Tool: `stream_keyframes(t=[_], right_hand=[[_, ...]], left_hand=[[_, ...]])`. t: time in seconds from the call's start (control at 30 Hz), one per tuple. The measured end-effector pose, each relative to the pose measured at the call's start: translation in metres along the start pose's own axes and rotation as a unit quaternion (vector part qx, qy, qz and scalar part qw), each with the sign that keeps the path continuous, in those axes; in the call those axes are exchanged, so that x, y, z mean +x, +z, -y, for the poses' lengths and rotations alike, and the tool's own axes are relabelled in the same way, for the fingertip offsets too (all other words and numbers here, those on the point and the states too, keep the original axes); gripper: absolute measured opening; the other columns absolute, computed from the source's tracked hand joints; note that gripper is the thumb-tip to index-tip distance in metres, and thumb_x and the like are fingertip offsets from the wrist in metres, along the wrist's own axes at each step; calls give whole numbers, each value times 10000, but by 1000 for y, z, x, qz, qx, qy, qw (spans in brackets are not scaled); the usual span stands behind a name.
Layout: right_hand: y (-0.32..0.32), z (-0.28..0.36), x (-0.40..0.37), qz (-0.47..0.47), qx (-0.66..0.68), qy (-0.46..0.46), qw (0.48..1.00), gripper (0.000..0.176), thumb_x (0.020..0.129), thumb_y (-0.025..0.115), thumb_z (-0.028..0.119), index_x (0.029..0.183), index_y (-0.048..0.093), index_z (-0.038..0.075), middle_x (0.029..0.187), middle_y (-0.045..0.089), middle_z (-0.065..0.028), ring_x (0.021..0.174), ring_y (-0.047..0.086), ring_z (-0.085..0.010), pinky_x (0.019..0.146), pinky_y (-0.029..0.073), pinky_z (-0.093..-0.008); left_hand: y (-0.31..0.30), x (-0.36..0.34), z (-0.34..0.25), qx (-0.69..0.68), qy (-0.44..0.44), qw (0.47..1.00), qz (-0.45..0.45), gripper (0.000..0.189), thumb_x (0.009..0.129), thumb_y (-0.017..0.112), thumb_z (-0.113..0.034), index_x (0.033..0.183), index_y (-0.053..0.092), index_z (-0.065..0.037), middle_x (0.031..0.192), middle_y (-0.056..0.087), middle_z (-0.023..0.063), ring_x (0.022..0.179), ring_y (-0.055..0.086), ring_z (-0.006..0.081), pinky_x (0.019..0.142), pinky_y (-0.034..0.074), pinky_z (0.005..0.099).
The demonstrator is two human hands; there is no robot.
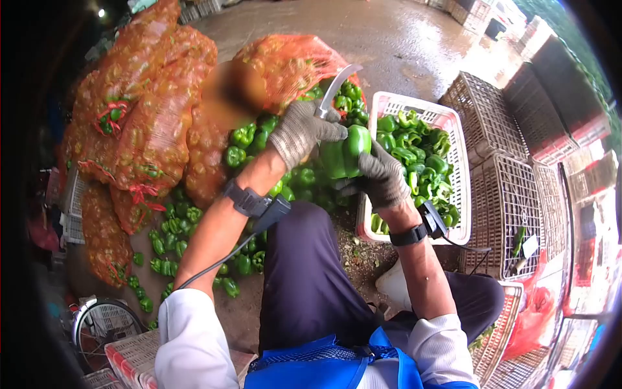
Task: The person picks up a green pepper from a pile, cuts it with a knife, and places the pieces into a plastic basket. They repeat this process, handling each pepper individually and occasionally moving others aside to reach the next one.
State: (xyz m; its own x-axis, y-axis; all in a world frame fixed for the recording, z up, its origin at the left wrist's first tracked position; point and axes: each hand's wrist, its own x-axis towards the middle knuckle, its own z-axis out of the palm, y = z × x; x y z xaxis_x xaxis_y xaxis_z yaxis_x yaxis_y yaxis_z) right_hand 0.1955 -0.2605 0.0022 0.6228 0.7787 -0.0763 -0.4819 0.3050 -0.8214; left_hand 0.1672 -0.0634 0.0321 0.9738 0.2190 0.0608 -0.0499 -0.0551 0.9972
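My left hand [299, 133], in a grey knitted glove, is closed round the handle of a knife [337, 86] with a curved blade pointing up and away. Its fingers also reach the near side of a large green pepper [346, 152]. The gloved fingers of my right hand [383, 176] grip that pepper from the right and below. Just right of it stands a white crate [461, 188] holding green peppers [424, 162], several of them cut open. Loose whole peppers [243, 136] lie on the ground beyond and left of my hands.
Red net sacks [139, 110] full of peppers are piled at the left, with another sack [285, 65] ahead. Empty plastic crates [483, 117] are stacked on the right. A spoked wheel [107, 327] shows at the lower left. Wet ground [389, 39] stretches behind.
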Motion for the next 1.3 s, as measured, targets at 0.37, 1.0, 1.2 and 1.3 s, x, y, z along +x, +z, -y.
stream_keyframes(t=[0.37,1.0,1.2,1.3], right_hand=[[-42,48,-129,-79,-261,-107,956,858,519,884,149,1278,517,-10,1059,643,-59,903,593,-106,783,505,-249],[-101,-40,-157,-203,-56,-194,958,375,751,696,29,1116,621,-13,1020,672,-63,874,646,-147,790,539,-262],[-119,-65,-150,-240,-196,-216,926,284,720,740,8,995,670,29,943,679,-52,839,655,-156,762,544,-270],[-118,-73,-155,-235,-179,-215,931,287,750,696,60,1016,628,-25,980,662,-109,880,662,-233,781,561,-350]], left_hand=[[119,-77,-27,-17,-83,995,47,258,781,722,-302,841,667,-57,611,589,-9,408,480,77,347,358,232],[164,-140,31,204,-33,975,85,236,751,768,-154,820,586,-21,617,594,44,534,560,79,466,442,258],[174,-149,49,401,38,912,81,396,704,756,-380,826,584,-44,701,634,163,711,626,381,632,493,435],[180,-148,55,454,42,888,54,364,724,729,-353,855,585,-45,709,636,174,715,631,378,638,492,452]])
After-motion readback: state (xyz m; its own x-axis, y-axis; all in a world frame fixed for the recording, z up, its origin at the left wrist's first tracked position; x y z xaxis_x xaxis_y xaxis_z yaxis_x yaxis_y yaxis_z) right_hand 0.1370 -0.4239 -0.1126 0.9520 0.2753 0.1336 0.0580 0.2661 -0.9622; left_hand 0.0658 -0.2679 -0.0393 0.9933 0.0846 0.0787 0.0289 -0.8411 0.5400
